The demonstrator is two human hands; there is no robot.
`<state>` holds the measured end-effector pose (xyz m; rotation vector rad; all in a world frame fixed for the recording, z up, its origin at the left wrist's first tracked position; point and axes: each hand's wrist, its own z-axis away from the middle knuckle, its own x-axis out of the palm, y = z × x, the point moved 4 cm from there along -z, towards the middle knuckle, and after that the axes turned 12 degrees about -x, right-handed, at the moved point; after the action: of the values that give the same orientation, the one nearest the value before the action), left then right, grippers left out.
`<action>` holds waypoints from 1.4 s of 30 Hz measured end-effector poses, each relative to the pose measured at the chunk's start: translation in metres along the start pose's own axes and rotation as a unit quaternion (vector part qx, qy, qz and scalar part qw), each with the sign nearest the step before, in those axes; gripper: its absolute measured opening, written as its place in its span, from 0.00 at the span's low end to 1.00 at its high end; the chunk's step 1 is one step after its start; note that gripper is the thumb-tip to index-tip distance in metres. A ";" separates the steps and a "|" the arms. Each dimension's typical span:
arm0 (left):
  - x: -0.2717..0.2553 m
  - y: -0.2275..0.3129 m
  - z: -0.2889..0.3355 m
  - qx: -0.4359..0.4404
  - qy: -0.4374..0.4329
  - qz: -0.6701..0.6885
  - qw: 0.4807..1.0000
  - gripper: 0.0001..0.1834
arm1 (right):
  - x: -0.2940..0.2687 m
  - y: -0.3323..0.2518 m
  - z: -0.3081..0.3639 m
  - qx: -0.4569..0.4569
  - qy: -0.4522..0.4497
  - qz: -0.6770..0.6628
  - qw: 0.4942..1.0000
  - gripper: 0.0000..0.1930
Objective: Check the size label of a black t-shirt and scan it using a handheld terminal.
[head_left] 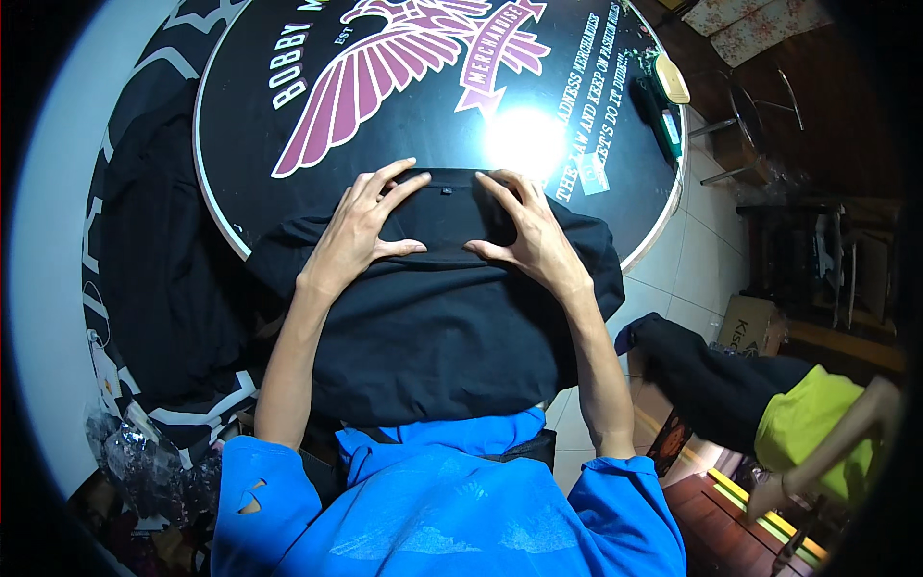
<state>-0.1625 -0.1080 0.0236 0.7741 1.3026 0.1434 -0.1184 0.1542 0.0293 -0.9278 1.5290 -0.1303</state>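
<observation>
A black garment lies across the near edge of a round black table and drapes toward my lap. Its top edge, with a small label just below, faces away from me. My left hand rests on the left side of this opening, fingers at the far edge and thumb stretched along the nearer fold. Opposite it, my right hand is spread the same way, fingertips at the far edge and thumb pointing inward. Between the thumbs and fingers of both hands the cloth lies flat.
A green object with a cream oval top sits at the table's right rim, near a pale card. Dark cloth hangs at left above clear plastic bags. At right are a person in yellow-green, a cardboard box and a metal-legged stool.
</observation>
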 end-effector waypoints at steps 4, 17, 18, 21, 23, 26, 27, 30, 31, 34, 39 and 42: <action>0.001 -0.001 0.001 0.006 -0.009 0.017 1.000 0.39 | 0.000 -0.001 0.002 -0.008 -0.005 -0.006 1.000 0.35; 0.003 -0.005 0.003 -0.033 -0.014 0.061 0.997 0.36 | -0.004 0.001 0.002 0.009 0.027 -0.047 0.999 0.27; 0.003 -0.005 0.003 -0.034 -0.018 0.067 0.997 0.36 | -0.005 0.003 0.003 0.016 0.014 -0.060 0.998 0.26; 0.003 -0.006 0.003 -0.029 -0.015 0.067 0.997 0.36 | -0.004 0.006 0.004 -0.016 0.001 -0.040 0.999 0.23; 0.005 -0.009 0.002 -0.022 -0.009 0.062 0.998 0.36 | -0.005 0.007 0.006 -0.056 0.002 -0.008 0.998 0.21; 0.008 -0.012 0.003 -0.011 -0.003 0.079 0.997 0.36 | -0.005 0.007 0.007 -0.056 -0.026 -0.024 0.998 0.18; 0.008 -0.012 0.003 -0.008 0.000 0.077 0.997 0.36 | -0.005 0.007 0.007 -0.062 -0.021 -0.021 0.998 0.17; 0.008 -0.011 0.003 -0.006 0.005 0.077 0.997 0.35 | -0.004 0.008 0.009 -0.081 -0.005 -0.014 0.997 0.17; 0.007 -0.010 0.003 -0.006 0.006 0.077 0.997 0.35 | -0.005 0.008 0.009 -0.093 0.006 -0.010 0.996 0.18; 0.007 -0.010 0.004 0.000 0.014 0.073 0.997 0.35 | -0.006 0.008 0.011 -0.096 -0.002 -0.011 0.995 0.16; 0.009 -0.011 0.006 0.006 0.020 0.079 0.997 0.36 | -0.002 0.004 0.010 -0.111 -0.017 -0.011 0.994 0.12; 0.010 -0.011 0.006 0.005 0.017 0.083 0.996 0.36 | -0.003 0.002 0.011 -0.121 -0.012 -0.008 0.993 0.10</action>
<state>-0.1577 -0.1140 0.0098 0.8910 1.2717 0.2852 -0.1102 0.1619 0.0281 -1.1286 1.5384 0.0567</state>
